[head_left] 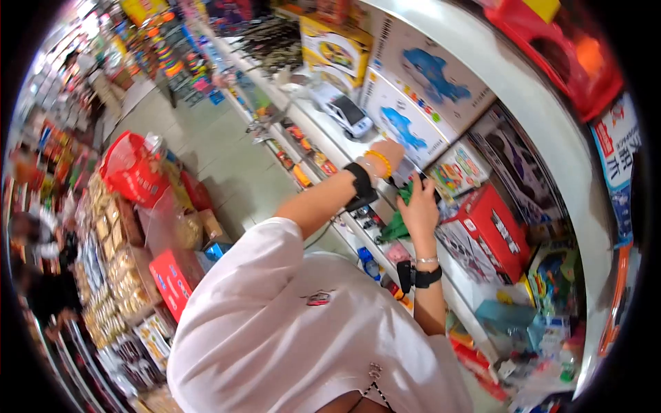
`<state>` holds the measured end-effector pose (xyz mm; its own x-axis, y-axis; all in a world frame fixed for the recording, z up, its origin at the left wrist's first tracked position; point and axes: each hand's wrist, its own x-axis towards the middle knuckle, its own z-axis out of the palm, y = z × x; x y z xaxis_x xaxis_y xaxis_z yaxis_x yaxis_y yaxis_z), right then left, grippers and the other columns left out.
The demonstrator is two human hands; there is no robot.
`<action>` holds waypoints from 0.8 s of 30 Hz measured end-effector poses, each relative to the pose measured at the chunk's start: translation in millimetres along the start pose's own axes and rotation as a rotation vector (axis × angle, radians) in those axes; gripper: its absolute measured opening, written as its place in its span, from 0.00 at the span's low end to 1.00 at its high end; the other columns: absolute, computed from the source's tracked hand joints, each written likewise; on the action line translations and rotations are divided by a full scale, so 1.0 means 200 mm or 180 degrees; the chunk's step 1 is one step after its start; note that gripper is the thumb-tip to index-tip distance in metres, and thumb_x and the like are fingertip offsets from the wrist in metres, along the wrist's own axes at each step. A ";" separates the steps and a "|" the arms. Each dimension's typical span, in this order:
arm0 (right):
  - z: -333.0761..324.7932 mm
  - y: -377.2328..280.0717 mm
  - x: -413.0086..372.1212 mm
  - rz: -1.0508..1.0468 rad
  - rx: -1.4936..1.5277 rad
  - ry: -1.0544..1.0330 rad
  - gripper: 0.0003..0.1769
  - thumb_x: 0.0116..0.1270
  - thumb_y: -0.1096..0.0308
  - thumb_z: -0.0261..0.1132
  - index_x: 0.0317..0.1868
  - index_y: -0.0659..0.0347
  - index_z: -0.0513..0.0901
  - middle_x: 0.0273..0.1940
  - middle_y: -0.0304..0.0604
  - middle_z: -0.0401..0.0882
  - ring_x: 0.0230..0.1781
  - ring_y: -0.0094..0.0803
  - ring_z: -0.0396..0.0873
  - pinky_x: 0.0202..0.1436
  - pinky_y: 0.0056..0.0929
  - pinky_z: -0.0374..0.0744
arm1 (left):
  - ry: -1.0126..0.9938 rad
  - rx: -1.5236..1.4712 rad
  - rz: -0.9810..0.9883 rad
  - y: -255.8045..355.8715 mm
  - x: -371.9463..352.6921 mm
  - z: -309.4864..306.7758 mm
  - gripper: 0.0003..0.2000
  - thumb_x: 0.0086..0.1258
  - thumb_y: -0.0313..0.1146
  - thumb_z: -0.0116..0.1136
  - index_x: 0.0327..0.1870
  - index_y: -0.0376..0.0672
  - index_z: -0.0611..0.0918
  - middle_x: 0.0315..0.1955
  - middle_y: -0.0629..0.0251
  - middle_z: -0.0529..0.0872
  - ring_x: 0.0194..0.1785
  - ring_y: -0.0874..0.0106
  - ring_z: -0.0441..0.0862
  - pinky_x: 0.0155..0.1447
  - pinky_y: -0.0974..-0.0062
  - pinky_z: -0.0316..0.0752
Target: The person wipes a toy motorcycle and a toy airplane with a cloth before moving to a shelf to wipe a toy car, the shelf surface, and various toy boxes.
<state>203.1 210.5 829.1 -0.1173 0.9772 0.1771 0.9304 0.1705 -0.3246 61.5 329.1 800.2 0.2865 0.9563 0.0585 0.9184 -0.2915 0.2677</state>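
I stand at a toy shelf in a shop, in a white T-shirt. My left hand (pixel 385 157), with a yellow bead bracelet and a black wrist strap, is raised against a white box printed with a blue dolphin (pixel 403 127); its fingers are curled and what they grip is hidden. My right hand (pixel 418 203), with a black watch and a thin bracelet, is shut on a green toy (pixel 396 224) that hangs below it. A small black part shows at its fingertips. The two hands are close together in front of the shelf edge.
A red box (pixel 499 230) and a colourful picture box (pixel 458 168) stand right of my hands. A white toy car (pixel 348 113) sits on the shelf further along. Across the aisle stand snack racks (pixel 117 275), a red bag (pixel 131 168) and a red carton (pixel 172 279).
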 end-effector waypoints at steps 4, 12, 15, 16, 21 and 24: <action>-0.01 -0.01 0.01 -0.0190 -0.0063 0.0079 0.34 0.53 0.63 0.71 0.62 0.58 0.70 0.54 0.53 0.66 0.49 0.52 0.77 0.43 0.45 0.80 | -0.0206 -0.0027 0.0175 0.02 -0.02 -0.07 0.13 0.53 0.33 0.65 0.37 0.36 0.84 0.40 0.46 0.85 0.41 0.52 0.86 0.41 0.59 0.81; 0.03 0.02 -0.02 -0.0223 -0.0297 0.0150 0.35 0.55 0.61 0.72 0.62 0.58 0.70 0.54 0.51 0.65 0.46 0.51 0.78 0.43 0.44 0.80 | 0.0128 0.0052 0.0037 0.02 -0.04 0.02 0.12 0.56 0.33 0.64 0.39 0.36 0.84 0.41 0.47 0.85 0.40 0.52 0.86 0.40 0.61 0.82; 0.04 0.02 -0.02 -0.0180 -0.0267 0.0234 0.35 0.54 0.61 0.72 0.62 0.57 0.70 0.54 0.51 0.65 0.46 0.51 0.78 0.43 0.44 0.79 | 0.0119 0.0023 -0.0066 0.05 -0.10 -0.02 0.12 0.57 0.31 0.61 0.39 0.31 0.83 0.34 0.47 0.86 0.36 0.53 0.86 0.37 0.61 0.82; 0.03 0.01 -0.04 -0.0160 -0.0296 0.0227 0.35 0.54 0.61 0.72 0.62 0.57 0.70 0.54 0.51 0.65 0.46 0.51 0.78 0.43 0.44 0.79 | 0.0193 0.0015 -0.0067 0.06 -0.11 -0.02 0.10 0.58 0.29 0.60 0.37 0.32 0.83 0.33 0.46 0.86 0.36 0.53 0.86 0.37 0.61 0.82; 0.03 -0.02 -0.02 -0.0099 -0.0315 0.0183 0.34 0.54 0.61 0.72 0.61 0.56 0.70 0.53 0.50 0.66 0.45 0.52 0.78 0.42 0.45 0.79 | 0.0370 -0.0051 -0.0051 0.03 -0.11 -0.02 0.07 0.58 0.25 0.58 0.35 0.34 0.85 0.32 0.46 0.86 0.36 0.53 0.87 0.37 0.61 0.82; 0.05 -0.02 -0.01 -0.0150 -0.0311 0.0286 0.33 0.54 0.62 0.71 0.61 0.56 0.71 0.52 0.50 0.66 0.45 0.52 0.78 0.42 0.45 0.79 | 0.0220 -0.0153 0.0020 0.02 -0.11 0.00 0.08 0.58 0.26 0.59 0.37 0.34 0.85 0.36 0.44 0.85 0.39 0.52 0.86 0.39 0.60 0.82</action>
<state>196.6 208.9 820.5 -0.1341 0.9524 0.2738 0.9544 0.1985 -0.2228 58.8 306.5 799.1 0.2712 0.9542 0.1261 0.9019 -0.2977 0.3130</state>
